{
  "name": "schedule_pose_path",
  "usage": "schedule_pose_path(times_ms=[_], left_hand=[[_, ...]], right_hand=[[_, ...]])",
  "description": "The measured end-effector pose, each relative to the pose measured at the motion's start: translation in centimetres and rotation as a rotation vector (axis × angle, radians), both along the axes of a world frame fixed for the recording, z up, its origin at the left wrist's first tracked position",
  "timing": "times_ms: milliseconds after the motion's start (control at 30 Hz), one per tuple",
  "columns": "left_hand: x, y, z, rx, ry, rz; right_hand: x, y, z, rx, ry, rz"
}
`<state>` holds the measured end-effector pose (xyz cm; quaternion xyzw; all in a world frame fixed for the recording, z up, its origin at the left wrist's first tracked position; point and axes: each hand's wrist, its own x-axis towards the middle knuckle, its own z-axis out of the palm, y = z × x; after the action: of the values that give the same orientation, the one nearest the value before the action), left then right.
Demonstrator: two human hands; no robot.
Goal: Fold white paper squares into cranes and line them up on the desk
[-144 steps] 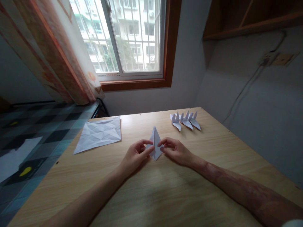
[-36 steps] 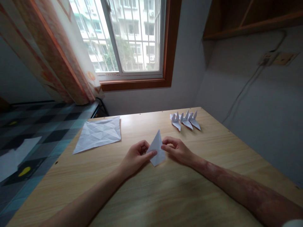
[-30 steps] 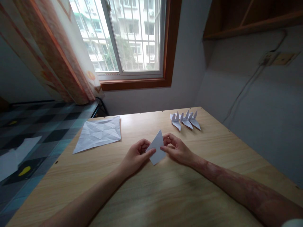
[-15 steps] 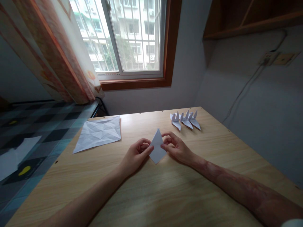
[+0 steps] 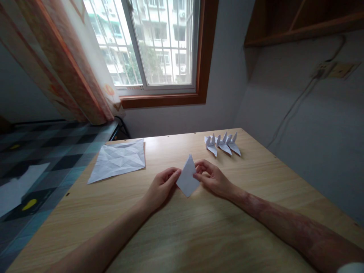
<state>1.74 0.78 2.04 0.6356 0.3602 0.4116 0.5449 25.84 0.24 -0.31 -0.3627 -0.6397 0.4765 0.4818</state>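
Seen from above: left hand point(image 5: 160, 186) and right hand point(image 5: 212, 179) pinching opposite edges of a light, easily creased folded paper kite point(image 5: 187, 177), best held by its edges, on the counter point(image 5: 199, 235).

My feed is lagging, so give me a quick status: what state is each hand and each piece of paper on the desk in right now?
left hand: pinching the left edge of the folded paper
right hand: pinching its right edge
folded paper: kite-shaped, held between both hands, lower tip at the desk
creased sheet: unfolded, lying flat
finished paper figures: folded, lined up in a row
window: seems shut
curtain: drawn aside
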Motion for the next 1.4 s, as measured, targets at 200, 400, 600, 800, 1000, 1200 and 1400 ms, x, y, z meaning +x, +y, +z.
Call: schedule_pose_path(times_ms=[200, 400, 600, 800, 1000, 1200, 1400], left_hand=[[0.05, -0.06, -0.17, -0.032, -0.015, -0.064], [0.02, -0.31, -0.62, -0.004, 0.056, -0.017], [-0.09, -0.47, -0.54, 0.045, 0.153, 0.002], [-0.2, -0.52, -0.12, 0.03, 0.14, -0.038], [-0.25, -0.48, 0.08, 0.095, 0.136, -0.066], [-0.23, -0.64, -0.39, -0.009, 0.104, -0.047], [-0.03, -0.7, 0.27, -0.019, 0.014, -0.058]], right_hand=[[-0.15, -0.11, 0.13, -0.023, 0.016, 0.027], [-0.22, -0.15, 0.13, -0.014, 0.013, 0.042], [-0.16, -0.13, 0.19, 0.011, -0.016, 0.068], [-0.16, -0.2, 0.33, 0.021, -0.022, 0.062], [-0.18, -0.25, 0.53, 0.019, -0.021, 0.074], [-0.1, -0.26, 0.47, 0.025, -0.03, 0.062], [0.02, -0.22, 0.19, 0.006, -0.028, 0.066]])
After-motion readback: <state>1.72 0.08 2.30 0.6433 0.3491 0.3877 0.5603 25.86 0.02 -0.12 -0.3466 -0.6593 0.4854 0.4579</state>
